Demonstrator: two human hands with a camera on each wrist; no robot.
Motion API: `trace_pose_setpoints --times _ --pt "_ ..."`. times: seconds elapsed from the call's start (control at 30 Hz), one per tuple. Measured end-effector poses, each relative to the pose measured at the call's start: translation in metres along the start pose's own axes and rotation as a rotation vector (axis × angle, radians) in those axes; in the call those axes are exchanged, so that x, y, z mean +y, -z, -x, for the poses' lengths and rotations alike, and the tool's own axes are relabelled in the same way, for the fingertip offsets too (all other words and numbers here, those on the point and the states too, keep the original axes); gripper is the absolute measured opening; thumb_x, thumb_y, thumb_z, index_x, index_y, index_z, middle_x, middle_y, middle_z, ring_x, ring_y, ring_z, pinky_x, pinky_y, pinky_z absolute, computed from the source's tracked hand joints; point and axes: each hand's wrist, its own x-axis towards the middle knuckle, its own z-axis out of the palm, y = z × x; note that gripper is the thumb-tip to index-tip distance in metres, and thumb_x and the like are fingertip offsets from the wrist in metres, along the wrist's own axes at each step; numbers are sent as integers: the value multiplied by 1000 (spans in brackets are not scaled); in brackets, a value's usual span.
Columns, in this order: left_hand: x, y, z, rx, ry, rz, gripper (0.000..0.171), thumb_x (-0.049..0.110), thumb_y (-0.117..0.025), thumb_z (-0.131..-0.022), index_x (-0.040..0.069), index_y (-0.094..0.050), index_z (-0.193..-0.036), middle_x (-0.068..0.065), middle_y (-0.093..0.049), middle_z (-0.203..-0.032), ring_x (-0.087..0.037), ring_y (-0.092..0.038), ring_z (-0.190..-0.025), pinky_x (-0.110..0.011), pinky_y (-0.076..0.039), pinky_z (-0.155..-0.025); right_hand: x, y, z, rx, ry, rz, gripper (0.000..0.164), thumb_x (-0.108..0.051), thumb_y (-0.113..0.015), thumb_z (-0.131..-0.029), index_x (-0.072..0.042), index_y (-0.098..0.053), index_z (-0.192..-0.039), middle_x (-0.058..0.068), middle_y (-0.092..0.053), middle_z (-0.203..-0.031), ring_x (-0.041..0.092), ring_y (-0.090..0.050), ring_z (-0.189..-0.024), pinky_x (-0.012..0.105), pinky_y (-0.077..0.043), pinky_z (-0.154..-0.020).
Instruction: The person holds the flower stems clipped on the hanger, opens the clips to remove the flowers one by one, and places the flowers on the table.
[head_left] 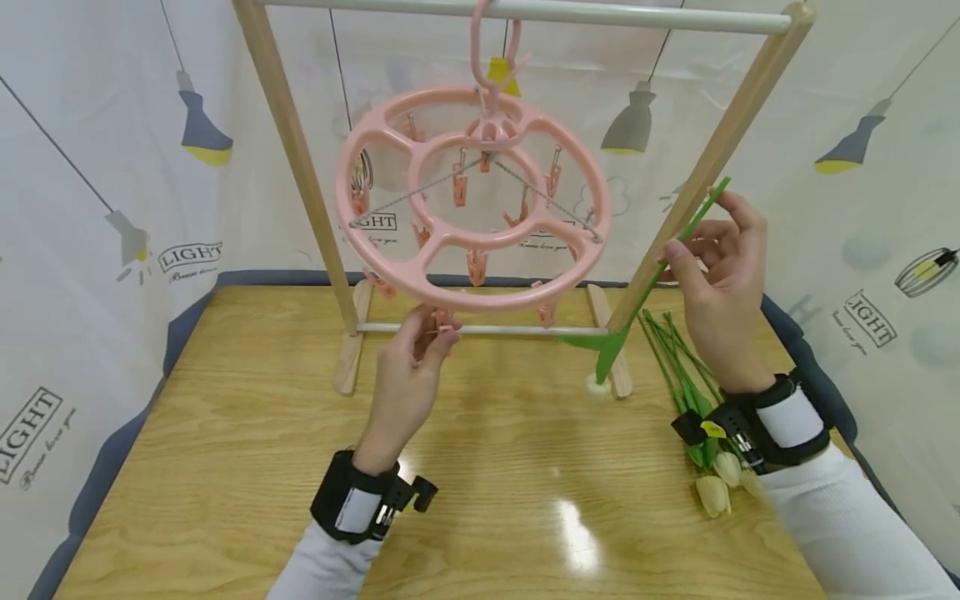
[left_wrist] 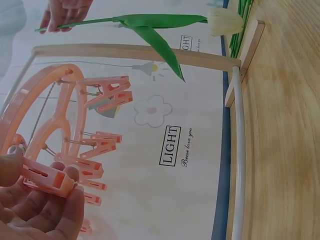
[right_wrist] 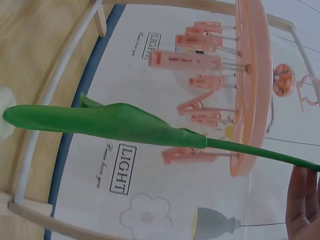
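Note:
My left hand [head_left: 405, 371] grips a pink clothespin [left_wrist: 47, 176] at the near lower edge of a round pink hanger [head_left: 480, 297]. In the left wrist view, thumb and fingers lie on either side of that clip. Off to the right, my right hand [head_left: 723, 304] pinches the stem end of a white tulip [left_wrist: 224, 22] with green leaves [right_wrist: 125, 122]. The tulip hangs head down, slanting toward the rack's right foot, apart from the hanger. Several other pink clothespins [head_left: 477, 267] dangle around the hanger's ring.
A wooden rack with a white top bar [head_left: 637, 15] bears the hanger by its hook [head_left: 477, 42]. Several more tulips [head_left: 712, 496] lie on the wooden table [head_left: 225, 467] at the right, under my right forearm. A printed cloth [head_left: 90, 275] stands around the table's back and sides.

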Motion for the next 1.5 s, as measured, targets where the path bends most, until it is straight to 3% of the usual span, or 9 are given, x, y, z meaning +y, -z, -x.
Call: trace_pose_setpoints --times 0.37,0.6,0.8,0.93,1.13,1.33,1.5 --pt "0 2 2 19 -4 -46 29 12 -57 -100 0 -58 -126 -17 -70 -108 -22 -66 -91 -16 -51 -75 1 22 -12 96 65 205 52 3 -53 -97 -2 -35 -145 0 -49 -101 8 -57 -78 15 -51 -68" --pt "1 2 2 29 -9 -53 29 14 -57 -100 1 -59 -125 -18 -70 -108 -25 -67 -91 -16 -50 -74 -1 34 -22 195 25 351 52 -2 -49 -99 -5 -34 -149 -4 -46 -101 4 -53 -76 15 -48 -71" --pt "1 2 2 33 -11 -48 28 13 -58 -99 0 -59 -124 -19 -70 -107 -28 -67 -91 -16 -50 -74 -5 42 -30 229 -30 437 53 -4 -47 -100 -7 -32 -151 -7 -44 -100 -1 -52 -73 13 -45 -70" --pt "0 2 2 31 -8 -46 27 13 -57 -100 0 -59 -123 -17 -70 -107 -24 -66 -90 -16 -51 -74 0 54 -37 218 -59 525 52 -10 -45 -103 -11 -31 -153 -11 -44 -98 -3 -50 -72 13 -44 -69" --pt "0 2 3 32 -5 -43 26 13 -58 -100 0 -59 -123 -18 -70 -106 -21 -66 -89 -16 -50 -73 18 73 -37 174 -171 532 50 -15 -46 -104 -18 -34 -152 -10 -45 -95 0 -50 -69 11 -44 -64" --pt "-1 2 3 29 -8 -51 29 15 -58 -99 2 -59 -126 -16 -71 -107 -23 -67 -89 -18 -53 -75 35 92 -39 94 -195 711 45 -21 -47 -104 -16 -42 -149 -19 -45 -96 -6 -48 -69 10 -39 -65" --pt "-2 2 3 23 -1 -39 31 15 -57 -100 2 -58 -128 -18 -71 -108 -24 -68 -90 -17 -53 -75 41 104 -38 -13 -282 848 45 -28 -46 -104 -17 -47 -147 -15 -48 -93 -7 -49 -66 9 -40 -59"
